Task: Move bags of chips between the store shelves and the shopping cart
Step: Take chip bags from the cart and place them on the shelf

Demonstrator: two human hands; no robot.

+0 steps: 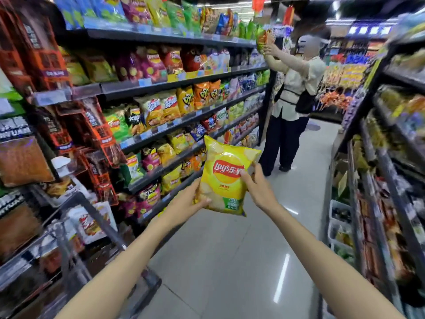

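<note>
I hold a yellow Lay's chip bag (226,173) upright in mid-air over the aisle floor, in front of the lower chip shelves (170,164). My left hand (187,201) grips its lower left corner, thumb across the front. My right hand (257,187) grips its right edge with fingers curled round it. The shopping cart (101,229) stands at the lower left, its metal frame and handle partly visible, with a snack bag inside.
Shelves full of chip bags run along the left (161,86). More packed shelves (386,180) line the right. Another person (292,97) stands down the aisle, reaching up to the top shelf with packets. Tiled floor (230,261) lies between.
</note>
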